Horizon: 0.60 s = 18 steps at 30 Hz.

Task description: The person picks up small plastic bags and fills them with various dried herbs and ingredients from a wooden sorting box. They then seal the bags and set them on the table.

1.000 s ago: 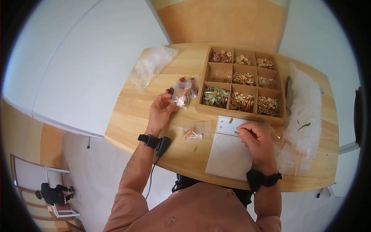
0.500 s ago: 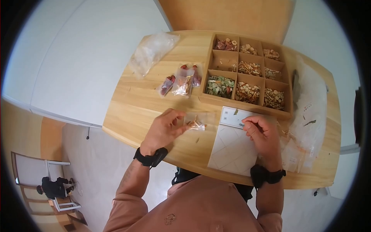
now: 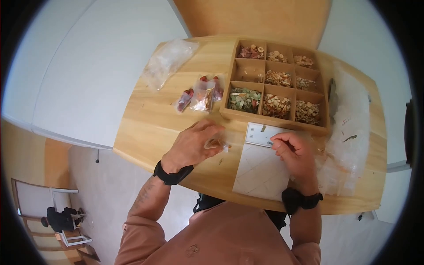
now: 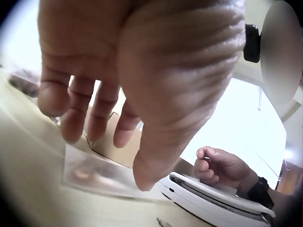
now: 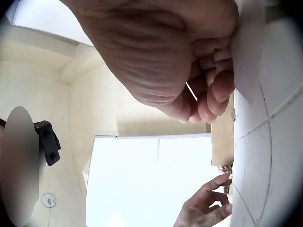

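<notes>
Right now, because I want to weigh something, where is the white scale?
In the head view, the white scale lies at the table's near side, just before the divided box, with the right hand over its right part.

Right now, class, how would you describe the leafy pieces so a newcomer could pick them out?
On the wooden table, find the brown box with nine compartments. Go to the corner compartment nearest the person's left hand; its leafy pieces are mostly green, unlike the brown, cream or reddish contents elsewhere.

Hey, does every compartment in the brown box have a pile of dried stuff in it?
No, the middle row's left compartment in the box holds only a few small bits.
</notes>
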{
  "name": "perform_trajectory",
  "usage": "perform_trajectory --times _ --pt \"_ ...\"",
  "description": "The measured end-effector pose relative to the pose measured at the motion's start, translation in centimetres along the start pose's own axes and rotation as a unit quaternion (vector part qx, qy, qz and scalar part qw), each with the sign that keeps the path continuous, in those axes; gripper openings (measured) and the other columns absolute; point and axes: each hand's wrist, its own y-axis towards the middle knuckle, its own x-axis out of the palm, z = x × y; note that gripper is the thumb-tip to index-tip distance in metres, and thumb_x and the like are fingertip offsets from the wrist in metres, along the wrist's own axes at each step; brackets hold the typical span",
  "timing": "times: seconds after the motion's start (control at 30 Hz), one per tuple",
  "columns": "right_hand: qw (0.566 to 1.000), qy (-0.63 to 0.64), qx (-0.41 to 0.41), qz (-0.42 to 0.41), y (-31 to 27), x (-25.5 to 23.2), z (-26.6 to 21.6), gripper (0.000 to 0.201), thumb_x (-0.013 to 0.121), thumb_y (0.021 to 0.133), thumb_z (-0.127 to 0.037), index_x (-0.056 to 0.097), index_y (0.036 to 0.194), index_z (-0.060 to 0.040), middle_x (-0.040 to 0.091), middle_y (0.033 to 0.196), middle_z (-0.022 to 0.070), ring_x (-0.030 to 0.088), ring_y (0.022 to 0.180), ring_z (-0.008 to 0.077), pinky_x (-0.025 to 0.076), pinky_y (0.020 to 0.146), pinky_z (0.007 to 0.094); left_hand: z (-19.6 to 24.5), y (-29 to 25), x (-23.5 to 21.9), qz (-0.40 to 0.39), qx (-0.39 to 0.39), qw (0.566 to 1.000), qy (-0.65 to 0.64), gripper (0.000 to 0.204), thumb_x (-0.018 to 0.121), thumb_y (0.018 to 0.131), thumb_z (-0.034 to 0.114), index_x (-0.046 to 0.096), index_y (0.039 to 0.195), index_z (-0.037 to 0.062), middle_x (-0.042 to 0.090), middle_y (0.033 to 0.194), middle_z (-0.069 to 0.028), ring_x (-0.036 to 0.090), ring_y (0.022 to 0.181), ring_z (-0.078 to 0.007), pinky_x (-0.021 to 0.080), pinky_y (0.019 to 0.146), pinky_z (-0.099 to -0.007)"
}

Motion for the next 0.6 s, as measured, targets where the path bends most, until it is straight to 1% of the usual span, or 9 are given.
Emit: perform_trajectory --times 0.03,0.13,0.23,0.37,0.43,0.53,0.6 --pt "1.0 -0.001 -0.008 0.003 0.1 -0.1 0.0 0.016 0.066 0.094 -0.015 0.069 0.101 -0.0005 0.065 0.077 -0.0003 0.057 0.071 0.0047 0.046 0.064 0.0212 0.2 0.5 -0.2 -0.01 -0.002 1.0 0.004 0.055 0.082 0.074 0.018 0.062 0.124 0.0104 0.06 0.116 -0.0123 0.063 0.102 -0.0336 0.052 0.086 -0.0393" --pt "1.0 -0.01 -0.012 -0.006 0.2 -0.4 0.8 0.016 0.066 0.094 -0.015 0.07 0.102 -0.0013 0.066 0.078 -0.0004 0.057 0.071 0.0048 0.046 0.064 0.0211 -0.5 1.6 -0.3 -0.055 0.026 0.998 0.019 0.054 0.08 0.075 0.019 0.061 0.124 0.0109 0.061 0.111 -0.0115 0.064 0.099 -0.0313 0.052 0.084 -0.038" --pt "1.0 0.02 0.019 0.003 -0.2 -0.5 0.1 0.016 0.066 0.095 -0.016 0.07 0.102 -0.0019 0.066 0.078 -0.0005 0.057 0.069 0.0052 0.047 0.063 0.0216 -0.2 2.3 -0.9 -0.102 -0.021 0.994 0.022 0.052 0.08 0.073 0.019 0.061 0.121 0.0095 0.061 0.105 -0.011 0.065 0.094 -0.0301 0.053 0.081 -0.0382" --pt "1.0 0.011 0.006 0.015 -0.6 -1.0 -1.2 0.015 0.066 0.095 -0.015 0.07 0.102 -0.0032 0.065 0.079 -0.001 0.057 0.068 0.0055 0.048 0.061 0.0222 -1.2 2.1 -0.4 -0.092 -0.037 0.995 -0.007 0.044 0.081 0.072 0.018 0.063 0.111 0.006 0.061 0.094 -0.0108 0.065 0.086 -0.0284 0.051 0.075 -0.039" --pt "0.999 -0.023 0.011 0.033 -0.6 -1.7 -2.1 0.014 0.065 0.095 -0.015 0.07 0.102 -0.0036 0.065 0.08 -0.0011 0.058 0.069 0.0058 0.049 0.062 0.0225 -1.7 2.0 -0.3 -0.095 -0.051 0.994 -0.036 0.04 0.082 0.072 0.017 0.064 0.105 0.0044 0.062 0.089 -0.011 0.064 0.083 -0.0279 0.05 0.073 -0.0387" --pt "0.997 -0.057 0.0 0.051 0.7 -3.4 -3.5 0.013 0.065 0.094 -0.013 0.07 0.102 -0.0041 0.066 0.083 -0.0006 0.06 0.071 0.0065 0.05 0.062 0.0231 -2.4 1.4 -0.4 -0.082 -0.034 0.994 -0.061 0.036 0.083 0.072 0.017 0.065 0.1 0.0024 0.063 0.081 -0.011 0.062 0.076 -0.0275 0.048 0.068 -0.0372" --pt "0.995 -0.085 -0.001 0.052 2.0 -4.1 -4.6 0.013 0.066 0.093 -0.012 0.069 0.102 -0.004 0.068 0.084 0.0009 0.061 0.072 0.0081 0.051 0.063 0.0241 -2.0 1.0 -1.2 -0.088 -0.076 0.989 -0.096 0.032 0.081 0.074 0.016 0.064 0.098 0.0021 0.064 0.081 -0.0125 0.062 0.076 -0.0308 0.048 0.069 -0.0392"
